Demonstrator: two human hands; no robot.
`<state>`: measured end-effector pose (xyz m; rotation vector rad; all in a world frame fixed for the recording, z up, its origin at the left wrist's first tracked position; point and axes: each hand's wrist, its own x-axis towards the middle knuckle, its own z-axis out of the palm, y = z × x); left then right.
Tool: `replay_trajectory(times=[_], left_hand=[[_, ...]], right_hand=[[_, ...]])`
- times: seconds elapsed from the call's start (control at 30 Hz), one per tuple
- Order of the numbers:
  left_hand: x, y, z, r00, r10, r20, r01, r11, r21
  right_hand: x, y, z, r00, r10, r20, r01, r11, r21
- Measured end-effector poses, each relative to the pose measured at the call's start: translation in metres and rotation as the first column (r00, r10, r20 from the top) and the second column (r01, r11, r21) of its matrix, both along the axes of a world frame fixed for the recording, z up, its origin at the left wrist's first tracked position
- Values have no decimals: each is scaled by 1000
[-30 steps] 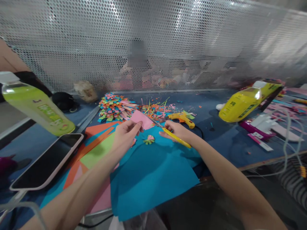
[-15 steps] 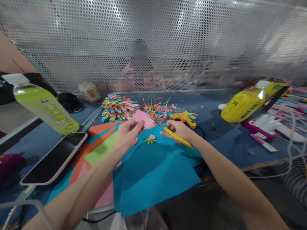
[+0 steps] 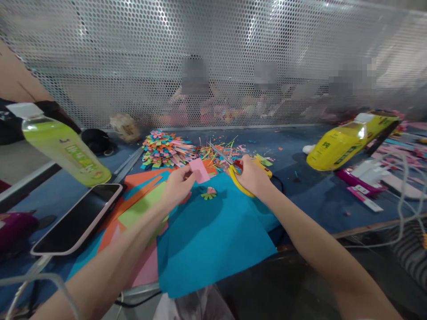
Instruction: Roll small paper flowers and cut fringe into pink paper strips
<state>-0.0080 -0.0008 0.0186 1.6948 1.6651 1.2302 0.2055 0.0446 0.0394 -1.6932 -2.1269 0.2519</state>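
One blue table, perforated screen

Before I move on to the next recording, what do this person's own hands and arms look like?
The left hand and right hand are ungloved, with no watch or bracelet visible at either wrist. The left forearm and right forearm are uncovered, no sleeves in view. Rings or nail polish can't be made out.

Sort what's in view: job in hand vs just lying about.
Likely part of the job:
- pink paper, in left hand
- scissors, in right hand
- blue paper
- small paper rosette
- fringed paper pile
- glue gun, probably

Likely just lying about:
- phone
- green bottle
- yellow bottle
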Motion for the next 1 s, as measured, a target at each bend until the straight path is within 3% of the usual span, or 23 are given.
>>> replay_trajectory(times=[0.1,0.23,0.3,0.37,0.5,0.6,0.7,1.0], left_hand=[[-9,3,-1,951,-9,-308,3,1000,-22],[-18,7,-7,720,51,-692,-92,996,-21],[-19,8,-10,618,67,-783,-110,994,-2],[-18,7,-11,576,109,-810,-134,990,38],[-11,3,-7,609,172,-775,-103,985,138],[-6,2,-2,658,-3,-753,89,993,74],[-1,2,-1,640,-166,-750,228,973,-21],[10,-1,0,586,-255,-770,252,959,-126]], right_hand=[[-1,-1,4,987,1,159,13,996,-87],[4,-4,9,971,33,236,-5,993,-120],[8,-3,11,971,27,237,0,994,-113],[11,-3,11,977,4,215,16,995,-94],[17,-2,9,970,4,242,32,989,-145],[19,-3,6,974,-20,227,61,982,-176],[21,-3,4,980,-57,193,91,981,-172],[21,-5,-2,959,21,284,62,958,-281]])
